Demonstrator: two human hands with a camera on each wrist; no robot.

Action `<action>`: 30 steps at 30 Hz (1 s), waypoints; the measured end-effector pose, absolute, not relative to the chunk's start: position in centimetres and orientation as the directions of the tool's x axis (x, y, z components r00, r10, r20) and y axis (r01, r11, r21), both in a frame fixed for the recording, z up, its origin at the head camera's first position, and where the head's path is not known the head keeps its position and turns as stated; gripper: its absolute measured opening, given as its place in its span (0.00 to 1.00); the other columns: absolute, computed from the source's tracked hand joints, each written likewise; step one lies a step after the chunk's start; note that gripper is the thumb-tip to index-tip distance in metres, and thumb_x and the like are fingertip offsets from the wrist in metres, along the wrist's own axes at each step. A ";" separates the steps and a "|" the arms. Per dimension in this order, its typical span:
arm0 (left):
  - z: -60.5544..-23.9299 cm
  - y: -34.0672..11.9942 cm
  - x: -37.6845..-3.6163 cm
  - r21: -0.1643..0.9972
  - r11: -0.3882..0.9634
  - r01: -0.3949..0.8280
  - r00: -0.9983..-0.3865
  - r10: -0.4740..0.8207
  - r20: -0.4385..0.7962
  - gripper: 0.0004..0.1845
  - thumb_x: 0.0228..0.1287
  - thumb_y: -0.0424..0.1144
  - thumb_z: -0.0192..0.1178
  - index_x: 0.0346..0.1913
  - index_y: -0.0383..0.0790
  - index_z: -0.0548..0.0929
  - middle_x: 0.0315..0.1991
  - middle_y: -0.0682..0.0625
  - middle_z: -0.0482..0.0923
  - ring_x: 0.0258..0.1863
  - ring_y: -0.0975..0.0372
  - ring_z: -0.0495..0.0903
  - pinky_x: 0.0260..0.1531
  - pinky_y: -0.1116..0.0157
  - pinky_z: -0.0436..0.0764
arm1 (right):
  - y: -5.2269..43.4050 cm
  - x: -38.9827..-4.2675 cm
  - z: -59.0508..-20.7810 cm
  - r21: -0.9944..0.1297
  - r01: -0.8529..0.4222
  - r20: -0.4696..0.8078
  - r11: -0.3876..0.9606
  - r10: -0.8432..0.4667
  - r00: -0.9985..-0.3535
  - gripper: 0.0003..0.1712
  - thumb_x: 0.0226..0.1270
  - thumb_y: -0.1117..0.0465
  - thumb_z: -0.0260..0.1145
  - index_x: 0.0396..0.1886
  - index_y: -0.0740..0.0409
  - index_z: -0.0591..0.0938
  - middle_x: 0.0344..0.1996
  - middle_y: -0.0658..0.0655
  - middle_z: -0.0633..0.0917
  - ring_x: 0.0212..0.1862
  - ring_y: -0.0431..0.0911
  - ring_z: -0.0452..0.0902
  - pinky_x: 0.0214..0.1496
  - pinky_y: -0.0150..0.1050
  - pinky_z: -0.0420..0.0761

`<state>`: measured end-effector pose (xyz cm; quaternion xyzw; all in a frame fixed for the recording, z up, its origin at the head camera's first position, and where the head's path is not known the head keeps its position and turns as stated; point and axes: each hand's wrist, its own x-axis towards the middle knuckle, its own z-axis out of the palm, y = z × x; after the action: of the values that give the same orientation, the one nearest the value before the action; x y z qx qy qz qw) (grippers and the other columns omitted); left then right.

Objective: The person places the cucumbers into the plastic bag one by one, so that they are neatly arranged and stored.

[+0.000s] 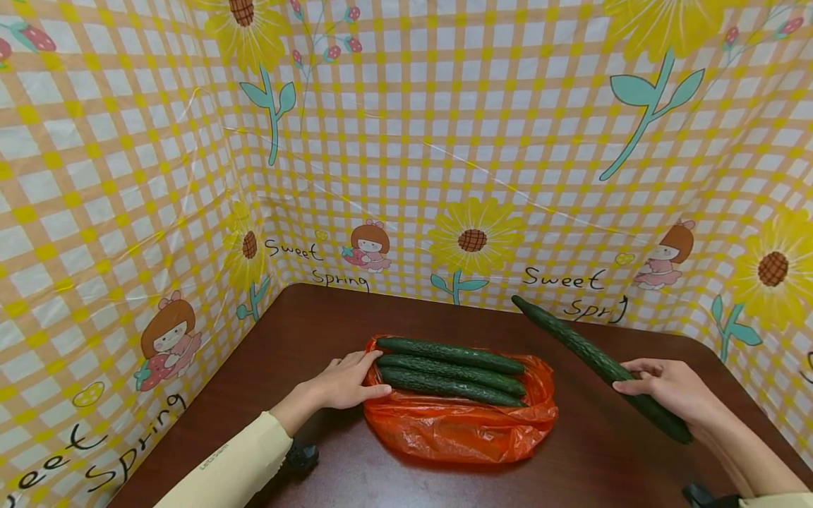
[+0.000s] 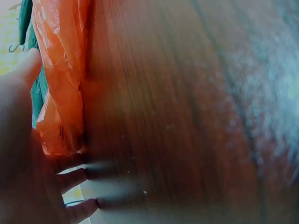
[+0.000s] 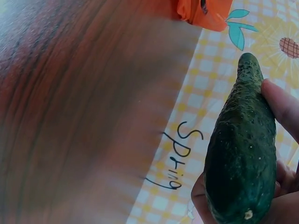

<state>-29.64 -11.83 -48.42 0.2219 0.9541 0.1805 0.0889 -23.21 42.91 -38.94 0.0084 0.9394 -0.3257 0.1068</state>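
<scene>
A long green cucumber (image 1: pixel 574 343) is gripped near its lower end by my right hand (image 1: pixel 667 389), held at a slant to the right of an orange-red plastic bag (image 1: pixel 457 432). Its blunt near end (image 3: pixel 243 172) fills much of the right wrist view. Three cucumbers (image 1: pixel 452 381) lie side by side on the opened bag. At the bag's left end rests my left hand (image 1: pixel 343 381), its thumb by the cucumber ends. The left wrist view shows that hand's fingers (image 2: pixel 74 179) fairly straight and spread beside the bag.
The dark brown wooden table (image 1: pixel 330 466) is bordered by a checked cloth (image 1: pixel 406 169) with sunflowers, which stands up like walls behind and at both sides. Black wrist devices (image 1: pixel 301 457) show beneath the forearms.
</scene>
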 end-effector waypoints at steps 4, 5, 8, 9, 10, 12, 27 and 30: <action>-48.4 -11.8 -29.6 0.387 0.836 0.390 -0.886 0.455 -0.090 0.50 0.63 0.78 0.46 0.81 0.54 0.54 0.79 0.45 0.57 0.78 0.49 0.56 0.71 0.38 0.55 | 42.2 -23.3 -38.6 -0.626 0.068 -0.188 0.777 -0.066 -0.980 0.43 0.67 0.40 0.67 0.68 0.69 0.73 0.67 0.78 0.70 0.60 0.73 0.71 0.46 0.51 0.80; -48.4 -11.8 -29.6 0.388 0.835 0.390 -0.886 0.455 -0.090 0.50 0.63 0.78 0.46 0.81 0.54 0.54 0.79 0.45 0.57 0.78 0.49 0.56 0.71 0.38 0.55 | 42.0 -23.3 -38.5 -0.627 0.064 -0.184 0.776 -0.068 -0.980 0.43 0.67 0.40 0.68 0.68 0.69 0.73 0.67 0.78 0.71 0.60 0.72 0.72 0.45 0.50 0.81; -48.4 -11.8 -29.7 0.390 0.832 0.394 -0.884 0.459 -0.086 0.49 0.64 0.77 0.46 0.81 0.53 0.54 0.78 0.44 0.57 0.77 0.48 0.56 0.71 0.38 0.55 | 41.4 -23.5 -38.3 -0.625 0.055 -0.190 0.779 -0.083 -0.978 0.43 0.68 0.41 0.67 0.69 0.69 0.71 0.67 0.78 0.69 0.61 0.73 0.71 0.47 0.53 0.80; -48.4 -11.8 -29.7 0.391 0.831 0.396 -0.884 0.461 -0.085 0.49 0.64 0.77 0.46 0.81 0.53 0.54 0.78 0.44 0.57 0.77 0.48 0.56 0.71 0.38 0.55 | 41.3 -23.6 -38.2 -0.617 0.052 -0.193 0.785 -0.087 -0.977 0.44 0.69 0.40 0.66 0.70 0.69 0.71 0.69 0.79 0.67 0.63 0.75 0.67 0.49 0.54 0.79; -48.4 -11.8 -29.7 0.391 0.830 0.398 -0.883 0.463 -0.084 0.49 0.65 0.77 0.46 0.81 0.53 0.54 0.78 0.43 0.57 0.77 0.48 0.56 0.71 0.38 0.55 | 41.1 -23.6 -38.2 -0.617 0.047 -0.193 0.785 -0.092 -0.977 0.44 0.69 0.40 0.66 0.70 0.69 0.71 0.69 0.79 0.67 0.64 0.75 0.66 0.51 0.56 0.79; -48.4 -11.9 -29.7 0.391 0.828 0.403 -0.880 0.467 -0.081 0.47 0.66 0.76 0.45 0.80 0.52 0.54 0.78 0.43 0.57 0.77 0.48 0.56 0.71 0.38 0.55 | 40.8 -23.7 -38.1 -0.611 0.036 -0.192 0.791 -0.103 -0.976 0.44 0.69 0.40 0.66 0.70 0.69 0.70 0.70 0.79 0.65 0.66 0.78 0.61 0.53 0.58 0.77; -46.6 -11.5 -28.3 0.352 0.832 0.429 -0.873 0.481 -0.073 0.39 0.73 0.58 0.55 0.79 0.46 0.57 0.77 0.40 0.59 0.76 0.46 0.58 0.70 0.41 0.59 | 38.4 -24.3 -37.9 -0.637 -0.032 -0.151 0.770 -0.166 -0.975 0.40 0.68 0.44 0.68 0.68 0.69 0.73 0.69 0.79 0.67 0.68 0.76 0.62 0.55 0.61 0.76; -46.6 -11.5 -28.3 0.353 0.832 0.429 -0.871 0.484 -0.081 0.40 0.73 0.59 0.55 0.79 0.46 0.56 0.77 0.40 0.58 0.76 0.46 0.58 0.70 0.41 0.59 | 37.9 -24.4 -38.0 -0.644 -0.043 -0.144 0.764 -0.176 -0.974 0.38 0.68 0.45 0.69 0.67 0.68 0.74 0.69 0.79 0.67 0.68 0.76 0.62 0.56 0.61 0.76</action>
<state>-28.30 -11.46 -46.57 0.2395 0.9533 0.1640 0.0834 -24.40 37.90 -38.03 -0.0588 0.9339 -0.3385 0.0984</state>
